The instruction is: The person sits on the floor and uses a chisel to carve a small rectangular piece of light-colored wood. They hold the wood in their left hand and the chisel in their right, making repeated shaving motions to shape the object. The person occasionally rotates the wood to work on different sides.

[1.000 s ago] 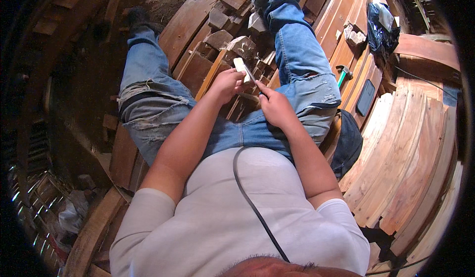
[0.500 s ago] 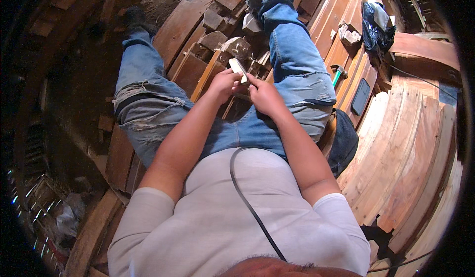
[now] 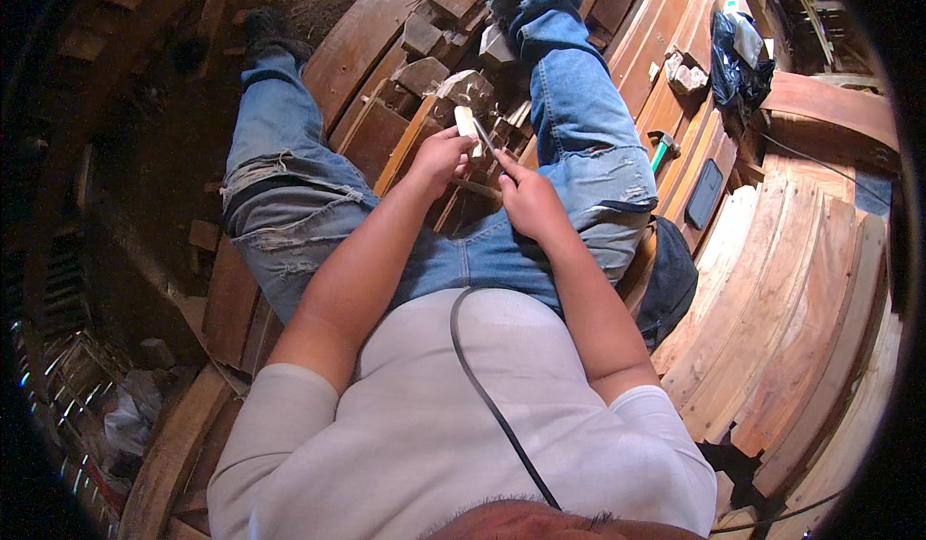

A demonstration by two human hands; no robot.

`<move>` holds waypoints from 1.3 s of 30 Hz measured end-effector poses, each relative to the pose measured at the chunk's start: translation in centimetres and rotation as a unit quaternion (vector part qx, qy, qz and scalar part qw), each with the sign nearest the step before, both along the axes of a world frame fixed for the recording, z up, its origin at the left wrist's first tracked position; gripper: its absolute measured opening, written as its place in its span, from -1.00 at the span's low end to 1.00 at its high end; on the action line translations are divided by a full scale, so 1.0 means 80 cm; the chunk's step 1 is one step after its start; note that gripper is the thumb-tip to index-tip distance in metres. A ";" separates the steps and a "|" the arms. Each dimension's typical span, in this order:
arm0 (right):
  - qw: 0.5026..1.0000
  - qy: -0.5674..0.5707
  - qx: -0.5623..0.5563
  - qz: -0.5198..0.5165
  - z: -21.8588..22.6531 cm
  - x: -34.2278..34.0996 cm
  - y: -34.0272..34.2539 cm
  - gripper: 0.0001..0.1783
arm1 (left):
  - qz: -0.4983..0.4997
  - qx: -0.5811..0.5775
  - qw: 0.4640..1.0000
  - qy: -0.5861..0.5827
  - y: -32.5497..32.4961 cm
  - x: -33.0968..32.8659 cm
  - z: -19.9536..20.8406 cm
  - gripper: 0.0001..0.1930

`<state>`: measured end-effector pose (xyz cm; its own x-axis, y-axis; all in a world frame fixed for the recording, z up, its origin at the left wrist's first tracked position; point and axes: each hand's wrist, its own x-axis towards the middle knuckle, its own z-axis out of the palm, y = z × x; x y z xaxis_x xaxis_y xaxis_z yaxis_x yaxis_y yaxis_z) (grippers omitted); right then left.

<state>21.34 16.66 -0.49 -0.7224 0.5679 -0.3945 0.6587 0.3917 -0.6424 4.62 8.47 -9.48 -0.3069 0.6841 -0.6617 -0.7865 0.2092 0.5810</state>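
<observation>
Between my thighs, my left hand [image 3: 444, 162] is closed round the lower end of a small pale piece of wood [image 3: 467, 123], which sticks up past the fingers. My right hand [image 3: 529, 199] grips a knife [image 3: 484, 136], its narrow grey blade slanting up beside the wood's right side. The forefinger of that hand stretches along the tool toward the blade. A light brown stick-like part [image 3: 476, 189] shows left of my right hand; whether it belongs to the knife I cannot tell. The knife's grip is mostly hidden by my fingers.
Wood blocks [image 3: 421, 76] and boards lie between my legs. To the right are a hammer with a green handle [image 3: 662, 150], a dark phone [image 3: 704, 193], a black plastic bag [image 3: 741, 58] and a dark cloth [image 3: 669, 284]. Long planks [image 3: 762, 289] stretch along the right.
My right hand has moved slightly right and down, and more of the blade shows apart from the wood. The pale piece in my left hand has tilted more upright.
</observation>
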 end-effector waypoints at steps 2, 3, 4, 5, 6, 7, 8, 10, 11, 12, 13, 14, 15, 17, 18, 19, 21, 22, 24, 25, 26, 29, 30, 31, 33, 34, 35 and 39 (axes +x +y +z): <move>1.000 -0.003 0.004 0.001 -0.006 -0.004 0.003 -0.49 | -0.013 -0.006 1.000 0.009 -0.002 -0.001 0.007 -0.66; 1.000 -0.007 0.009 0.006 -0.008 -0.008 0.004 -0.49 | -0.019 -0.010 1.000 0.014 -0.003 -0.001 0.011 -0.66; 1.000 -0.011 0.013 0.009 -0.011 -0.012 0.006 -0.49 | -0.020 -0.003 1.000 0.011 -0.002 -0.002 0.006 -0.67; 1.000 -0.002 0.020 0.011 -0.016 -0.019 0.009 -0.48 | -0.021 0.005 1.000 0.006 0.000 -0.003 0.001 -0.67; 1.000 0.007 0.027 0.012 -0.023 -0.028 0.013 -0.48 | -0.021 0.012 1.000 0.002 0.000 -0.002 -0.003 -0.67; 0.999 0.016 0.034 0.013 -0.027 -0.032 0.014 -0.48 | -0.020 0.009 1.000 0.006 -0.001 -0.001 -0.007 -0.68; 0.999 0.011 0.033 0.015 -0.027 -0.032 0.015 -0.48 | -0.019 0.006 1.000 0.011 -0.001 -0.002 -0.006 -0.69; 0.999 0.002 0.030 0.018 -0.025 -0.030 0.017 -0.47 | -0.018 0.003 1.000 0.012 -0.002 -0.001 -0.005 -0.70; 1.000 0.005 0.021 0.019 -0.022 -0.026 0.016 -0.47 | -0.017 0.001 1.000 0.010 -0.002 -0.002 -0.004 -0.71; 1.000 0.005 0.012 0.017 -0.014 -0.015 0.012 -0.47 | -0.017 -0.001 1.000 0.005 -0.004 -0.001 -0.004 -0.72; 1.000 0.005 0.002 0.017 -0.007 -0.008 0.009 -0.48 | -0.021 0.005 1.000 0.008 -0.004 -0.002 -0.005 -0.73; 1.000 -0.002 -0.010 0.014 -0.001 -0.005 0.006 -0.47 | -0.026 0.012 1.000 0.010 -0.004 -0.003 -0.004 -0.73; 1.000 -0.008 -0.022 0.011 0.006 -0.002 0.003 -0.47 | -0.030 0.018 0.999 0.011 -0.004 -0.003 -0.003 -0.74; 1.000 -0.008 -0.027 0.010 0.007 -0.001 0.003 -0.47 | -0.014 0.009 1.000 -0.007 -0.003 -0.003 0.003 -0.71; 1.000 -0.002 -0.019 0.012 0.002 -0.003 0.005 -0.48 | -0.007 0.006 1.000 -0.016 -0.001 -0.002 0.006 -0.70; 1.000 0.005 -0.010 0.013 -0.003 -0.005 0.006 -0.48 | -0.009 0.016 1.000 -0.025 -0.001 -0.003 0.006 -0.70; 1.000 0.017 0.004 0.010 -0.009 -0.010 0.004 -0.47 | -0.011 0.037 0.998 -0.042 -0.003 -0.007 0.002 -0.70; 1.000 0.023 0.011 0.008 -0.013 -0.012 0.003 -0.47 | -0.012 0.037 0.999 -0.037 -0.004 -0.006 -0.001 -0.70; 1.000 0.018 0.017 0.007 -0.026 -0.019 0.006 -0.47 | -0.016 0.037 0.999 -0.027 -0.003 -0.005 0.000 -0.72; 1.000 0.016 0.020 0.006 -0.031 -0.021 0.006 -0.47 | 0.003 0.018 0.999 -0.030 0.000 -0.002 0.001 -0.71; 1.000 0.000 0.022 0.006 -0.026 -0.024 0.005 -0.47 | -0.006 0.026 0.999 -0.027 0.000 -0.003 -0.001 -0.70; 0.999 -0.001 0.039 0.003 -0.019 -0.039 0.003 -0.47 | -0.055 0.029 0.998 0.015 -0.006 -0.011 -0.007 -0.66; 0.999 -0.011 0.036 0.001 -0.020 -0.039 0.006 -0.48 | -0.045 0.024 0.999 0.012 -0.005 -0.007 -0.003 -0.67; 0.999 -0.021 0.033 -0.002 -0.019 -0.039 0.009 -0.49 | -0.035 0.020 0.999 0.010 -0.004 -0.002 0.000 -0.67; 0.999 -0.017 0.029 -0.005 -0.019 -0.038 0.009 -0.49 | -0.018 0.013 1.000 0.009 -0.003 0.000 0.009 -0.67; 1.000 -0.005 0.030 -0.008 -0.020 -0.030 0.010 -0.49 | -0.014 0.013 1.000 0.009 -0.003 0.000 0.010 -0.67; 0.999 0.007 0.031 -0.010 -0.020 -0.023 0.010 -0.49 | -0.008 0.013 1.000 0.008 -0.003 -0.001 0.010 -0.67; 0.999 -0.035 -0.017 -0.006 0.011 -0.004 0.000 -0.48 | -0.035 0.007 0.999 0.023 -0.002 -0.007 -0.002 -0.69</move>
